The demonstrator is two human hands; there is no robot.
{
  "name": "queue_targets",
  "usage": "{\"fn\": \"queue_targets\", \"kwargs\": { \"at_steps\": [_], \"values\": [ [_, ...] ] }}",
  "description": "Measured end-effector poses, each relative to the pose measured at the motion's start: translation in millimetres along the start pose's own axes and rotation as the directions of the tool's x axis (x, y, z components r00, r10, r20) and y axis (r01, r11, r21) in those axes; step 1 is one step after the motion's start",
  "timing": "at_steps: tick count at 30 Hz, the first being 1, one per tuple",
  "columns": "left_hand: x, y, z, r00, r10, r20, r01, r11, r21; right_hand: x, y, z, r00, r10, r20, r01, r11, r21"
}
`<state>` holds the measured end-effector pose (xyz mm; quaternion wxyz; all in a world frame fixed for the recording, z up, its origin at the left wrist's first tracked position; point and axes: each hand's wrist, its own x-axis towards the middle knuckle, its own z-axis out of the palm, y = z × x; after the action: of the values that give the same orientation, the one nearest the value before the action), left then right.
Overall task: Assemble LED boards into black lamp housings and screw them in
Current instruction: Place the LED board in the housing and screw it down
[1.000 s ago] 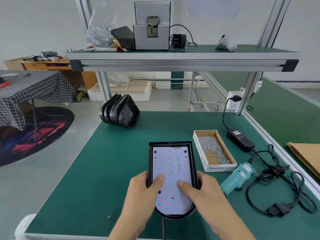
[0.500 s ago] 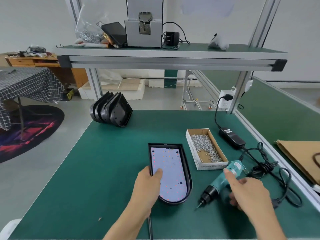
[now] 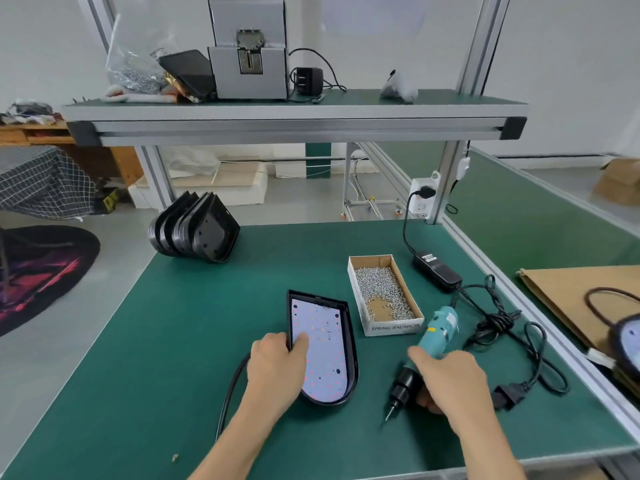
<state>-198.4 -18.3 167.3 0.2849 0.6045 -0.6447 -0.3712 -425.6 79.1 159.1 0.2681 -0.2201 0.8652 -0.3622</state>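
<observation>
The left hand (image 3: 277,365) rests on the black lamp housing (image 3: 351,355), thumb pressing its LED board (image 3: 320,351). Right of the housing, the right hand (image 3: 450,382) grips a teal electric screwdriver (image 3: 431,348); behind it, a box of screws (image 3: 382,294) on the green counter (image 3: 173,341).

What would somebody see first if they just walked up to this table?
Probably the white LED board dotted with red and orange spots, lying in its black housing in the middle of the green table, with the left hand resting on it. Just right of it, the right hand grips a teal electric screwdriver, beside a cardboard box of shiny screws.
</observation>
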Motion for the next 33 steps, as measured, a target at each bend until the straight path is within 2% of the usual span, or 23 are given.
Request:
{"fn": "queue_targets", "kwargs": {
  "at_steps": [2,4,6,9,11,13,15,18,20,23,25,28,30,33],
  "values": [
    [0,4,4,0.999,-0.032,-0.009,0.032,0.997,0.073,1,8,-3,0.998,0.033,0.046,-0.045,0.962,0.268],
    [0,9,6,0.996,-0.081,-0.023,0.084,0.983,0.165,1,16,-3,0.998,0.021,0.061,-0.050,0.855,0.516],
    [1,12,6,0.993,-0.117,0.012,0.115,0.987,0.115,-1,20,1,0.995,-0.067,0.071,0.000,0.725,0.689],
    [3,14,5,0.986,-0.142,0.088,0.139,0.989,0.047,-5,18,7,0.967,-0.232,0.106,0.017,0.473,0.881],
    [4,12,3,0.981,-0.163,0.107,0.159,0.986,0.042,-5,14,9,0.941,-0.313,0.127,-0.004,0.367,0.930],
    [4,10,0,0.976,-0.180,0.124,0.176,0.983,0.046,-6,10,12,0.921,-0.365,0.134,-0.014,0.315,0.949],
    [2,7,-4,0.983,-0.146,0.110,0.134,0.986,0.103,-9,7,17,0.914,-0.387,0.123,-0.031,0.236,0.971],
    [1,3,-9,0.999,-0.026,0.020,0.022,0.985,0.172,-10,2,24,0.929,-0.350,0.122,-0.094,0.095,0.991],
    [1,8,-13,0.991,0.088,-0.098,-0.072,0.985,0.159,-8,0,26,0.942,-0.300,0.150,-0.133,0.075,0.988],
    [5,34,-19,0.904,0.349,-0.248,-0.339,0.937,0.083,-5,1,27,0.946,-0.264,0.189,-0.174,0.077,0.982],
    [15,58,-14,0.875,0.461,-0.150,-0.460,0.887,0.043,-4,2,28,0.944,-0.245,0.222,-0.220,0.034,0.975],
    [39,97,16,0.823,0.538,0.182,-0.564,0.813,0.149,-2,5,30,0.950,-0.226,0.216,-0.229,-0.031,0.973],
    [57,116,45,0.794,0.519,0.318,-0.606,0.725,0.329,-2,6,30,0.956,-0.209,0.208,-0.224,-0.054,0.973],
    [80,126,81,0.810,0.453,0.372,-0.581,0.533,0.616,0,4,31,0.955,-0.206,0.214,-0.231,-0.060,0.971]
  ]
}}
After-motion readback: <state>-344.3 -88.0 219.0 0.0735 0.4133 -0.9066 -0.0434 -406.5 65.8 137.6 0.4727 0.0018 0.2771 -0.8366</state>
